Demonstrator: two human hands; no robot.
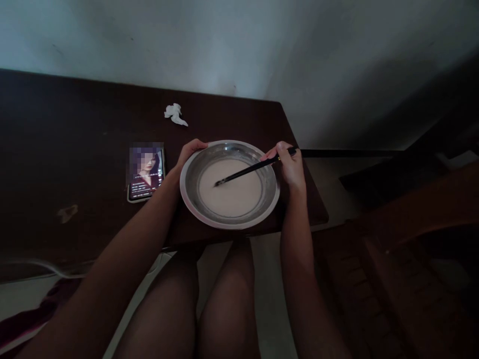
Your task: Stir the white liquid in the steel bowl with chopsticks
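The right hand [290,167] pinches a pair of thin black chopsticks [247,172] near their upper end, fingers pressed together around them. The tips of the chopsticks rest in a pale, milky liquid [232,192] near its middle. This liquid fills the bottom of a round, shallow metal bowl [190,197]. The left hand [189,152] holds the far-left rim of the bowl, fingers curled over the edge. The bowl stands on a dark brown wooden table [75,149], near its front edge and its right corner. Just beside the bowl, to the left, lies a smartphone with a lit screen [146,172]. Further toward the back edge lies a small crumpled white tissue [175,114].
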